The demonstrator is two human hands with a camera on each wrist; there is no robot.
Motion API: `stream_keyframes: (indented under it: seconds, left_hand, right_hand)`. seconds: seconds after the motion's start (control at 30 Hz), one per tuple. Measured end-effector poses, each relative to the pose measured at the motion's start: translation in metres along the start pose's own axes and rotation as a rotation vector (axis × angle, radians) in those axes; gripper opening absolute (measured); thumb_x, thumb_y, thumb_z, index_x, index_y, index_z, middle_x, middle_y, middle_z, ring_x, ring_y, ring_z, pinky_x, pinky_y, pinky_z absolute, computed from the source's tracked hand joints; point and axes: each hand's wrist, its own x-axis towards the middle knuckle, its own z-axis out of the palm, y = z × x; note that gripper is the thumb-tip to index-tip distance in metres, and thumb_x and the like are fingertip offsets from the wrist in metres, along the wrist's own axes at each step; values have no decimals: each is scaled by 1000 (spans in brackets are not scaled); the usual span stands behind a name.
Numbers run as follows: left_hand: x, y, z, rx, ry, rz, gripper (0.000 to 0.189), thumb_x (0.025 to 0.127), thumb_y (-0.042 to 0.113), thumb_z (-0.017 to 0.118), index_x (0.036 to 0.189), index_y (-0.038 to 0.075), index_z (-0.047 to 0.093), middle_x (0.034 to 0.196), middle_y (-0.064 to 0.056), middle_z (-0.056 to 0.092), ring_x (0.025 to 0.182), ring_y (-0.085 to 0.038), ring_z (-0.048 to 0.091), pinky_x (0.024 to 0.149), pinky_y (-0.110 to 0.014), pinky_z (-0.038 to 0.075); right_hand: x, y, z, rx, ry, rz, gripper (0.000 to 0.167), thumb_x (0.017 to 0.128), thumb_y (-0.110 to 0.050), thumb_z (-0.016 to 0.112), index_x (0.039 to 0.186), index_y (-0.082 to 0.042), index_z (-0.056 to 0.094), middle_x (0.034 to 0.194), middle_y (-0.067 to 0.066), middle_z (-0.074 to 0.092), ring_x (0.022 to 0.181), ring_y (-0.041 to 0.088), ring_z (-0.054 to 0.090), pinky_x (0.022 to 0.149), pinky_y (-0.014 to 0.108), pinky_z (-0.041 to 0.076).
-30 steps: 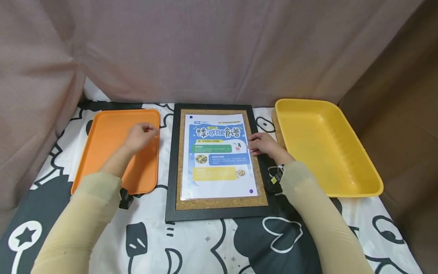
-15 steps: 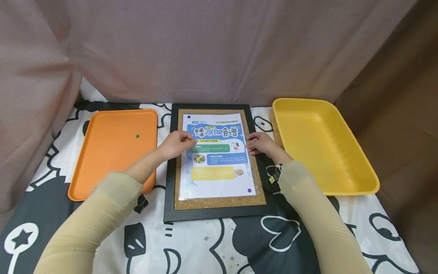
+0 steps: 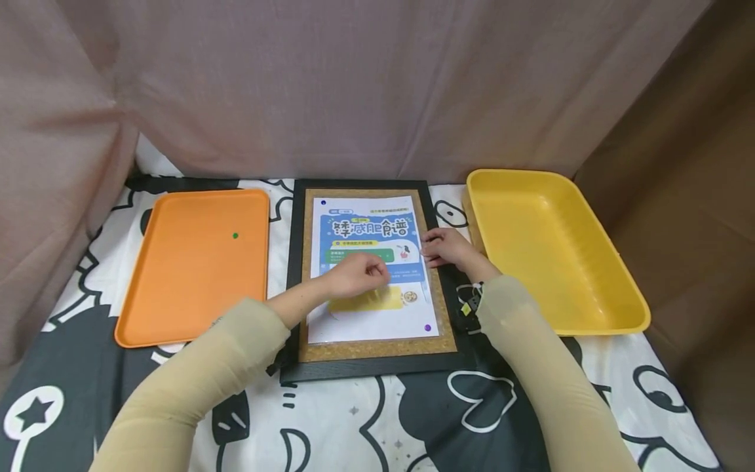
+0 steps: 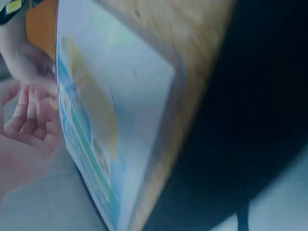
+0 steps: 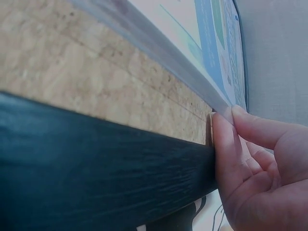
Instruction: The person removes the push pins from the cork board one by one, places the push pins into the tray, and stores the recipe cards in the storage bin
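A laminated poster (image 3: 348, 325) with blue, green and yellow blocks lies on a cork board (image 3: 377, 351) in a black frame (image 3: 368, 369). Purple pins mark two corners: an upper-left pin (image 3: 323, 202) and a lower-right pin (image 3: 427, 328). My right hand (image 3: 451, 251) pinches the poster's right edge, thumb on top and index finger beneath in the right wrist view. Over the poster's middle is my left hand (image 3: 358, 275), fingers curled with the thumb close to the index fingertip; I cannot tell whether something small is between them.
To the left, an orange tray (image 3: 194, 262) carries a small green pin (image 3: 235, 235). A deep yellow bin (image 3: 560, 255) stands close at the right of the frame. Brown curtains (image 3: 283, 92) rise behind, and a black-and-white patterned cloth (image 3: 330, 419) covers the table.
My left hand has left the orange tray and moved right across the poster, towards its lower middle, uncovering the green pin. My right hand keeps its place at the poster's edge.
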Motion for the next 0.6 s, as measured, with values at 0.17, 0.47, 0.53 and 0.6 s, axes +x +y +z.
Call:
stream_keyframes:
  seconds: [0.17,0.47,0.53,0.6]
  left_hand:
    - [5,5,17,-18,-50,17,15,90,15,57,96,5,66,88,-10,65,66,-10,52,61,-19,42]
    - [18,12,44,-35,-126,61,12,89,13,60,92,4,66,78,-12,67,58,-8,52,54,-17,40]
    - [20,14,49,-21,-140,69,10,88,12,60,90,4,66,75,-9,66,58,-7,51,54,-15,39]
    - [22,16,55,-2,-157,75,10,88,12,61,89,4,66,71,-6,63,58,-6,49,55,-15,37]
  right_hand:
    - [-1,0,1,17,-7,-3,42,92,-7,56,132,-1,45,112,20,58,68,9,60,65,23,55]
    - [0,1,0,19,-6,-13,41,91,-5,56,130,1,45,106,18,57,66,8,59,63,22,54]
    - [0,1,0,18,-5,-16,41,91,-5,56,130,1,45,107,18,58,66,8,59,63,22,54]
    - [-1,0,0,20,-7,-18,41,91,-6,56,130,1,45,108,19,57,66,8,59,63,21,54]
